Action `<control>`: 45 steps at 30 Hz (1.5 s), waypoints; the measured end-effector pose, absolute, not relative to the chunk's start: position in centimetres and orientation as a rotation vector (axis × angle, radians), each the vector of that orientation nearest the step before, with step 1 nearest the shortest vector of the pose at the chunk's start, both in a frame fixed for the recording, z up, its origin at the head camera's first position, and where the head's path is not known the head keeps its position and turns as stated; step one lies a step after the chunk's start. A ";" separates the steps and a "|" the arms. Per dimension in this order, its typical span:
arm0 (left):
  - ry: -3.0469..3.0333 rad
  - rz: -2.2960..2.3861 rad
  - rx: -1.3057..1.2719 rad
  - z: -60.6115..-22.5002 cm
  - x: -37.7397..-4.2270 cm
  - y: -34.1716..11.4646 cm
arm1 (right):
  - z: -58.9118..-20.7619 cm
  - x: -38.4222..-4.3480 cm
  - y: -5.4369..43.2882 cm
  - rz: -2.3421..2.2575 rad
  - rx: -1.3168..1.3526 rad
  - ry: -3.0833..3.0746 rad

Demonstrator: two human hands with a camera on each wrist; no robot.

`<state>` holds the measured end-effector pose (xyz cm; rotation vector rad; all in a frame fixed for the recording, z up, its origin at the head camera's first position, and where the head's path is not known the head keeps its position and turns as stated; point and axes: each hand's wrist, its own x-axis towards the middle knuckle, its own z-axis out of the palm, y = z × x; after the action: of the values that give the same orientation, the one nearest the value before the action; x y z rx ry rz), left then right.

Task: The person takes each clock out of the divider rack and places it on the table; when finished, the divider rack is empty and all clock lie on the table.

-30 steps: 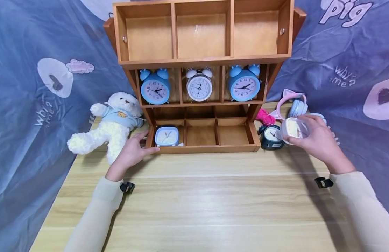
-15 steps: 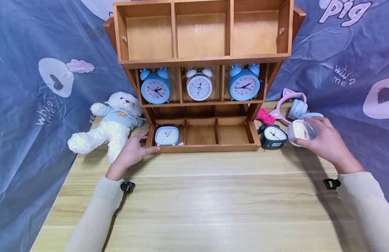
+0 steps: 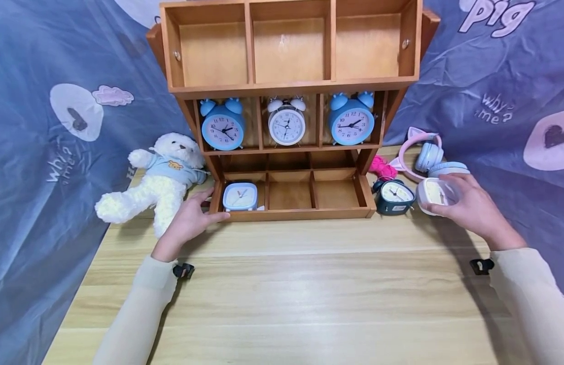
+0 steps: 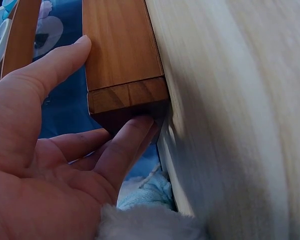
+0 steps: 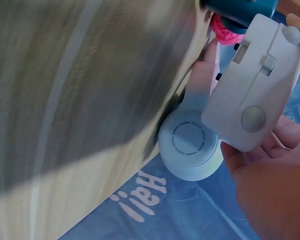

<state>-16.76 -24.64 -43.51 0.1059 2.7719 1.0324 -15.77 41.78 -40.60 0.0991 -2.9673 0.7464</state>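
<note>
My left hand grips the lower left corner of a brown wooden shelf. In the left wrist view, the thumb lies along one face of the wood and the fingers reach round its end. On the right, my right hand holds a white alarm clock between thumb and fingers. The right wrist view shows the clock's underside, with round feet and small switches, tilted close over the headphones. Just left of it stands a dark green alarm clock. A light blue square clock sits in the bottom left compartment.
Two blue twin-bell clocks flank a white one on the middle tier. Cat-ear headphones and a bright pink item lie right of the shelf. A white teddy bear leans at its left.
My right hand has carried the white clock to the right, away from the dark green clock, then slightly lower. The left hand keeps its hold on the shelf corner.
</note>
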 end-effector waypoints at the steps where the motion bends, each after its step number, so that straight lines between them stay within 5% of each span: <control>1: 2.771 1.030 0.103 -43.5 -16.7 -24.6 | -40.7 -15.8 41.8 0.744 0.108 -2.968; 45: 2.765 1.032 0.098 -43.5 -16.8 -24.7 | -43.2 -16.9 42.6 0.723 0.270 -3.047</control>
<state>-16.76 -24.66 -43.49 0.0982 2.7651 1.0318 -16.89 42.63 -43.15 0.2702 -3.0469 0.7227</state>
